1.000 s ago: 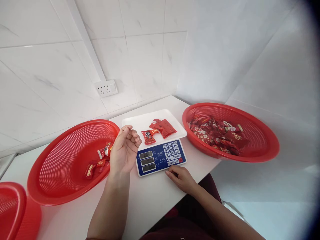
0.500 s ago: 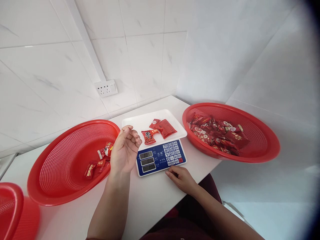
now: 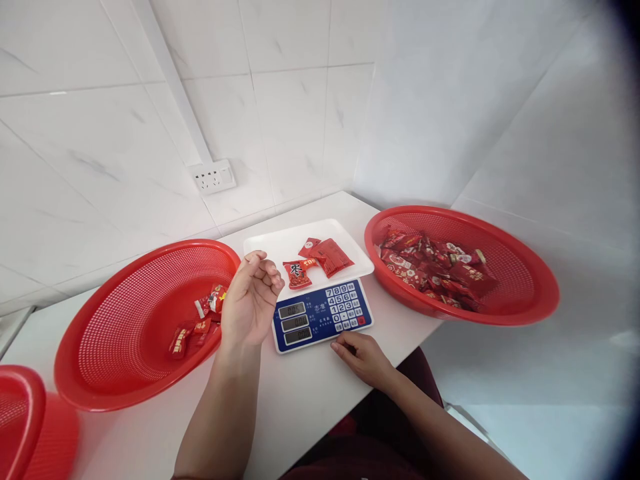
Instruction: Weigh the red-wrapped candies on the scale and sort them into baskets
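Note:
My left hand (image 3: 249,300) hovers palm up between the left red basket (image 3: 100,347) and the scale (image 3: 320,313). Its fingers are loosely curled in and nothing shows in them. My right hand (image 3: 363,353) rests on the white table with its fingers curled under, its fingertips touching the front edge of the scale. The scale's white tray (image 3: 273,241) carries three red snack packets (image 3: 325,257). Several small red packets (image 3: 200,320) lie in the left basket. A heap of red packets (image 3: 435,267) fills the right red basket (image 3: 520,307).
Another red basket (image 3: 20,413) pokes in at the bottom left corner. A wall socket (image 3: 213,175) sits on the tiled wall behind the table. The table ends just past the right basket, in a corner of white walls.

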The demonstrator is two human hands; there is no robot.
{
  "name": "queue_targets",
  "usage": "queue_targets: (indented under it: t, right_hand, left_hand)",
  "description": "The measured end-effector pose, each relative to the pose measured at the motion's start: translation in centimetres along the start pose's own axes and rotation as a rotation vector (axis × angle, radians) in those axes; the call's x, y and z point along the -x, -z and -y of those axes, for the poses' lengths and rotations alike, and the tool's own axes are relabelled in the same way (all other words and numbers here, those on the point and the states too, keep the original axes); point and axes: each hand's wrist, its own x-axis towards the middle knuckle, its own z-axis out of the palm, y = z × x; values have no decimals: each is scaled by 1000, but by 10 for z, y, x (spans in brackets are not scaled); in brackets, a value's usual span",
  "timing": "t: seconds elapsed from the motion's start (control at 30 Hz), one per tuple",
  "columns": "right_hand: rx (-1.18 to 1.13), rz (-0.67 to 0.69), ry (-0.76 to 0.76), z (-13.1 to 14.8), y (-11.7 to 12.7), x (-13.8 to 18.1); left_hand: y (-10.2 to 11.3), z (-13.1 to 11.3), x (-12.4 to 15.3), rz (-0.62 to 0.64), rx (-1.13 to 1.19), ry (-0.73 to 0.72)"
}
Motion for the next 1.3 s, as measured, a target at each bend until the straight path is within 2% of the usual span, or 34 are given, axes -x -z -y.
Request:
queue_targets:
  t: [0.67, 0.83, 0.97, 1.07, 1.2, 1.3]
  right_hand:
    - [-1, 12, -12, 1, 1, 0]
    - [-1, 12, -14, 1, 1, 0]
    - [-9, 19, -8, 0, 1, 0]
    - [-22, 27, -5, 0, 1, 0]
    - [-46, 25, -1, -1, 1, 2]
    - [-64, 13, 9, -2, 1, 3]
  left_hand:
    - [1, 1, -1, 11, 4, 4]
    - [5, 7, -7, 16, -80, -46]
    - [14, 17, -22, -20, -337, -155]
    - [16, 26, -38, 11, -701, -235]
    - [6, 40, -56, 195, -1226, -249]
    - [-3, 55, -70, 360, -1496, -227]
